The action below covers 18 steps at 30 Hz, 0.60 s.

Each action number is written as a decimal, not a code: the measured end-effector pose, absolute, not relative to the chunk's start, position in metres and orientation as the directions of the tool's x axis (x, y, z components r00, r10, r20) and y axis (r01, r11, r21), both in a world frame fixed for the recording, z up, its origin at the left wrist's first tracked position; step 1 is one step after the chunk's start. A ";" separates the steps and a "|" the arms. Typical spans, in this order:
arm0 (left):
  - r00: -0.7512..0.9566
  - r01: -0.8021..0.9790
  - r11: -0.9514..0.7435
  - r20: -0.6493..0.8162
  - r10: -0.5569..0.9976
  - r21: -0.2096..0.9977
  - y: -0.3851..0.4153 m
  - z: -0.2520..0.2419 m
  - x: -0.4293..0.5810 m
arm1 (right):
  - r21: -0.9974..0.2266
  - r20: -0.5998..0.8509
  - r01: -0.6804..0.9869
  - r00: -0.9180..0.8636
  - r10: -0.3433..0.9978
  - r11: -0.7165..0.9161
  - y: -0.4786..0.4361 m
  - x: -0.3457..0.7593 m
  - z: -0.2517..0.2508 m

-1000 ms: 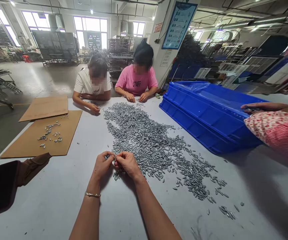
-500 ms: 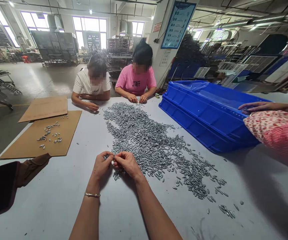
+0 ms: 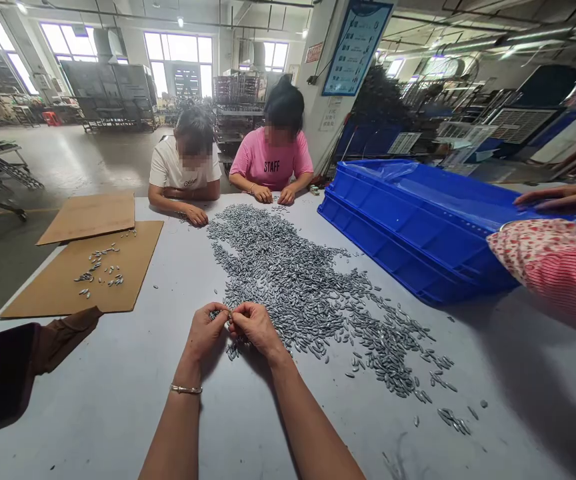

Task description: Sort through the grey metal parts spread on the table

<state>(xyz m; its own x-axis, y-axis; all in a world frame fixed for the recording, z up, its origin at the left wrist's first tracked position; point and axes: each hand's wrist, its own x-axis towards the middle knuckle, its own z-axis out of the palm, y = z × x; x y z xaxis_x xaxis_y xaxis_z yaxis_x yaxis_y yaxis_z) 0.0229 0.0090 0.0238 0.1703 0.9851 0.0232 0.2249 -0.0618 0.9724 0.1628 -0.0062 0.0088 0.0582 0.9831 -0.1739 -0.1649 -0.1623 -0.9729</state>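
A long heap of small grey metal pieces [image 3: 298,280] lies spread across the white table [image 3: 118,400]. My left hand [image 3: 205,333] and my right hand [image 3: 255,327] meet at the near end of the heap, fingertips pinched together over a small grey piece between them. A thin bracelet circles my left wrist. Both hands rest just above the table, with loose pieces under them.
A blue crate [image 3: 418,227] stands at the right; a person in a floral sleeve [image 3: 553,260] reaches over it. Two people sit at the far end, hands at the heap. Cardboard sheets [image 3: 88,267] with several pieces lie at the left. A brown sleeve [image 3: 18,367] rests at the near left.
My hands stay pinched at the same spot. The hand of the person at the right has moved further right over the crate. The person in white shifted a hand slightly.
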 end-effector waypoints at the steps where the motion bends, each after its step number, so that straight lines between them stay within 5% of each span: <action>1: 0.167 0.218 -0.057 0.020 0.986 0.974 0.009 0.025 0.023 | -0.972 -0.178 -0.168 0.058 0.982 -0.166 -0.006 0.163 0.009; 8: 0.151 0.069 0.086 -0.095 0.984 0.994 0.007 0.030 0.024 | -0.973 -0.151 -0.180 0.004 0.989 -0.147 -0.008 0.165 0.012; 18: 0.147 0.131 0.034 -0.054 0.988 0.991 0.008 0.024 0.020 | -0.993 -0.080 -0.081 -0.059 0.995 -0.084 -0.010 0.169 0.011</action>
